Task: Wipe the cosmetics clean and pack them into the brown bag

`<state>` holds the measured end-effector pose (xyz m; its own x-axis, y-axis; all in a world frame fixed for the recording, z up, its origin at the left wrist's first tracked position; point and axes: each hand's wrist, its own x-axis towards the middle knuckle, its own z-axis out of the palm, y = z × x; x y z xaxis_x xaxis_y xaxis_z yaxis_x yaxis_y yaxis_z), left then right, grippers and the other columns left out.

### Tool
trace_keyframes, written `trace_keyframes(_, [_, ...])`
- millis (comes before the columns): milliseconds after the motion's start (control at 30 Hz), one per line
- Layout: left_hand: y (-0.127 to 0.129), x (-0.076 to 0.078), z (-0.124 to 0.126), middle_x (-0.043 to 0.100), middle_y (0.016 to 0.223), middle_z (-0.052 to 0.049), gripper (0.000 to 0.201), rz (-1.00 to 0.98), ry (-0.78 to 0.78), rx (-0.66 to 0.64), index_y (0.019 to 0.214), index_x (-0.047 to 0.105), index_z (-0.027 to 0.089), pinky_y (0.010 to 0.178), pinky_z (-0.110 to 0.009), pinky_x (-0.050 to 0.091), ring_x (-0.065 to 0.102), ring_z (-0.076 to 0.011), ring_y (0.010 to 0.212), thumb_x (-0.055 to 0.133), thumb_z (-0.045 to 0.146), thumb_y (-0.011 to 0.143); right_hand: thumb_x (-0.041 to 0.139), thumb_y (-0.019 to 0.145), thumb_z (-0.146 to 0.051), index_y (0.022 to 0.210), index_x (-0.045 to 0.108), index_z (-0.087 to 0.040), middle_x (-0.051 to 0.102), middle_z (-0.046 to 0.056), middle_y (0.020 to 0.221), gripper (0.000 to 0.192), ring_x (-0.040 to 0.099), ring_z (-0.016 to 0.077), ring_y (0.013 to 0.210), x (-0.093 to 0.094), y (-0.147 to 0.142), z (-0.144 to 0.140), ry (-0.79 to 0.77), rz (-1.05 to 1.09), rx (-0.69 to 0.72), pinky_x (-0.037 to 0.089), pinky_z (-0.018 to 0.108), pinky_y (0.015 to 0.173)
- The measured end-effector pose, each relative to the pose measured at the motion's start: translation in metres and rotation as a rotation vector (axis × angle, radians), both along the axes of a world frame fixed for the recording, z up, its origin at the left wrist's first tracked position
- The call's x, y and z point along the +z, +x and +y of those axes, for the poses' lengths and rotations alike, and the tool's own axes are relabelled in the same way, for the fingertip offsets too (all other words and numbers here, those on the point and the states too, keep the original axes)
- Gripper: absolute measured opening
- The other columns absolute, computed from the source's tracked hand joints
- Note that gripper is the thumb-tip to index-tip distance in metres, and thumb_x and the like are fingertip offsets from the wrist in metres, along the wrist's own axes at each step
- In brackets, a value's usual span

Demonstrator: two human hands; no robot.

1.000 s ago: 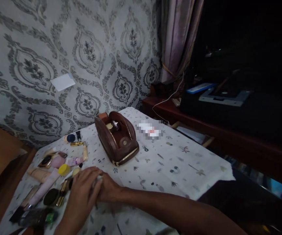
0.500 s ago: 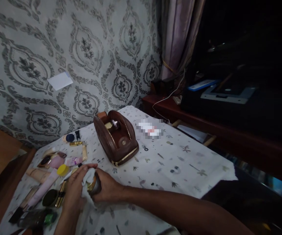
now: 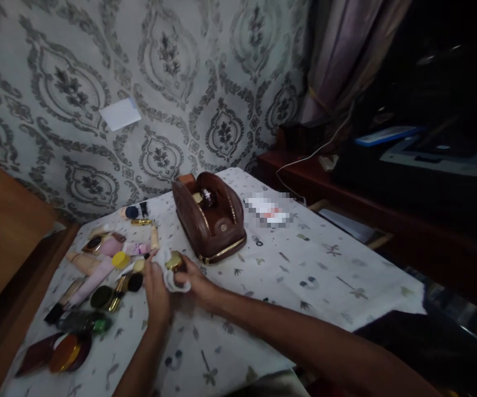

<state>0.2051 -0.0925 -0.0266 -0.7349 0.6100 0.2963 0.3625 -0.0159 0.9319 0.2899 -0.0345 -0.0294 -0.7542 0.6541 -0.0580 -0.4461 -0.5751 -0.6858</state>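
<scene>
Low over the table, both hands are close together. My right hand (image 3: 200, 284) is closed around a small dark jar with a gold top (image 3: 175, 261). Fingers of my left hand (image 3: 156, 289) are wrapped in a white cloth (image 3: 161, 258), which presses against the jar's side and hangs below it. Just beyond the hands stands a brown leather toiletry bag (image 3: 188, 226), unzipped, with a few small items inside. Left of my left hand lie a yellow-capped tube (image 3: 121, 259), a dark round lid (image 3: 101, 297) and a gold tube (image 3: 117, 295).
More cosmetics spread over the table's left side, including a green-capped bottle (image 3: 83, 321) and an orange-lidded jar (image 3: 65, 353). A patterned white cloth (image 3: 325, 275) covers the table. A blurred white item (image 3: 267, 209) lies right of the bag. At right is a dark red shelf (image 3: 304, 176).
The view has shifted, so more of the table's near left shows. My hands have turned the jar, and its gold top now faces up more, with the cloth still against it.
</scene>
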Motion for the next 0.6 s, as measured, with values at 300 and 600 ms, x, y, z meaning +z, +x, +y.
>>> trace_keyframes(300, [-0.005,-0.011,-0.011,0.049,0.14,-0.017,0.068,0.318,-0.078,-0.151,0.14,0.037,0.016,0.108,-0.043,0.037,0.048,-0.0296,0.129,0.064,0.044,0.084,0.063,0.081,-0.061,0.112,0.067,-0.018,0.074,0.004,0.089,0.054,0.069,0.0207,0.086,0.008,0.004,0.009,-0.223,0.02,0.202,0.052,0.032,0.08])
trace_keyframes(600, [-0.009,0.005,-0.017,0.067,0.1,-0.007,0.04,-0.012,-0.021,-0.041,0.106,0.062,0.018,0.09,-0.034,0.048,0.061,-0.0256,0.099,0.059,0.051,0.083,0.07,0.077,-0.037,0.093,0.069,-0.019,0.068,-0.002,0.074,0.024,0.059,0.0128,0.067,0.004,0.004,0.005,-0.245,-0.042,0.21,0.045,0.022,0.061])
